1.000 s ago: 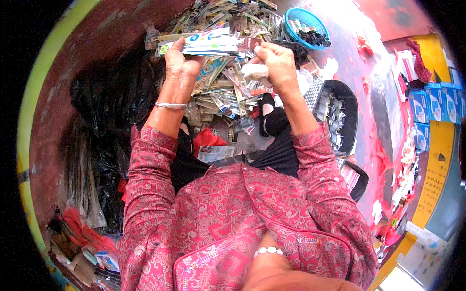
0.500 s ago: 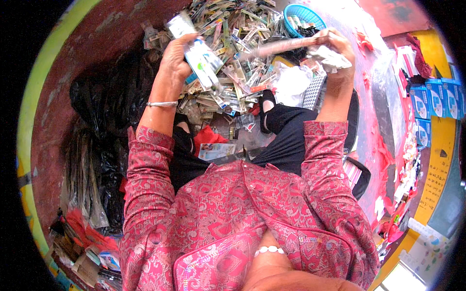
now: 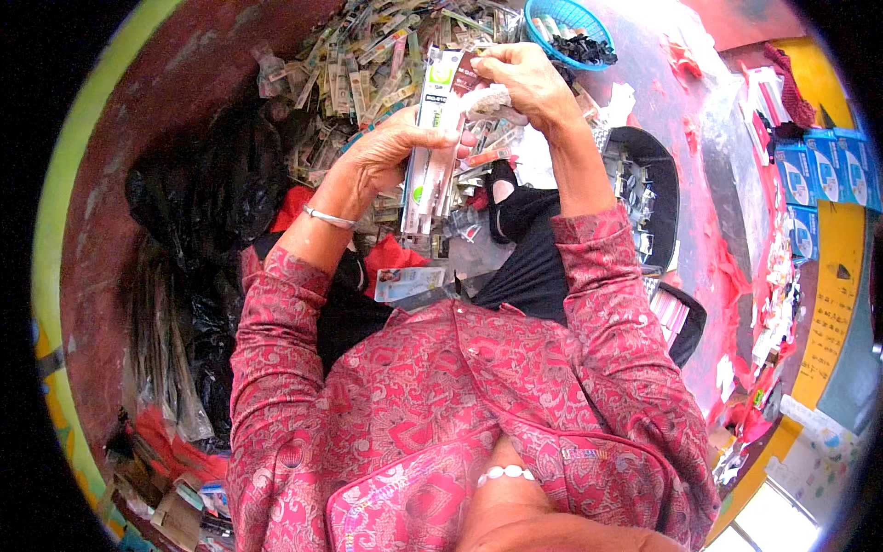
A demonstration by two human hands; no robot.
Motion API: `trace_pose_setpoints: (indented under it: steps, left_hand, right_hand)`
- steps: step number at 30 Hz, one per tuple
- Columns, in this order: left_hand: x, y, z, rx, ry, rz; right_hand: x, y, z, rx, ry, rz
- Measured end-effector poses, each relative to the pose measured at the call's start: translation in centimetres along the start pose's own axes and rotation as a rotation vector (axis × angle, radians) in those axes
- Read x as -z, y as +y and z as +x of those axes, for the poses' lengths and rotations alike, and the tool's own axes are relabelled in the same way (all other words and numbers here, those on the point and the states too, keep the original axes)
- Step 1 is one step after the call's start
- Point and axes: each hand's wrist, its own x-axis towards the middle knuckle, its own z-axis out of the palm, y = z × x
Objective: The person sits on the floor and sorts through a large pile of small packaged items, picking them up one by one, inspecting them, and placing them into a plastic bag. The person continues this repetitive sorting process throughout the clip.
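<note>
Well, my left hand (image 3: 391, 147) is closed around a bundle of long, slim packets (image 3: 423, 175), thumb across the front at about mid-length. The bundle is up in the air before me, between the pile and my lap. Its long axis runs from the far end down toward my lap, the near end leaning a little left.

My right hand (image 3: 529, 83) is at the far end, just right of it, thumb and fingers bent narrow, with a crumpled white wad (image 3: 490, 99) tucked under them. A reddish-brown strip (image 3: 465, 74) shows by those fingertips, against the packets; I cannot tell whether I pinch it or merely touch it. So my left has the middle, while my right is the nearer one to the far end.

Beyond both hands, the big pile (image 3: 368, 74) spreads over the floor. A blue basket (image 3: 593, 20) stands by the pile's far right edge, and a black tray (image 3: 670, 198) lies right of my right forearm.
</note>
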Motion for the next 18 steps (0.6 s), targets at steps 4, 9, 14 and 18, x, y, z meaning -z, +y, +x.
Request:
trace_pose_setpoints:
  steps: [4,9,14,18]
  left_hand:
    - [1.1,-0.4,0.5,0.05,0.045,-0.083]
    - [-0.3,0.6,-0.1,0.026,0.042,-0.131]
    - [-0.3,0.7,-1.2,0.037,0.03,0.108]
    - [-1.2,1.7,-2.7,0.013,0.002,0.048]
  right_hand:
    - [1.2,-0.5,-0.1,0.105,0.208,-0.123]
    - [-1.1,-3.4,-1.4,0.586,0.536,-0.039]
    - [-4.1,-2.3,-1.7,0.899,0.297,-0.594]
    - [1.0,1.5,1.8,0.664,0.694,-0.812]
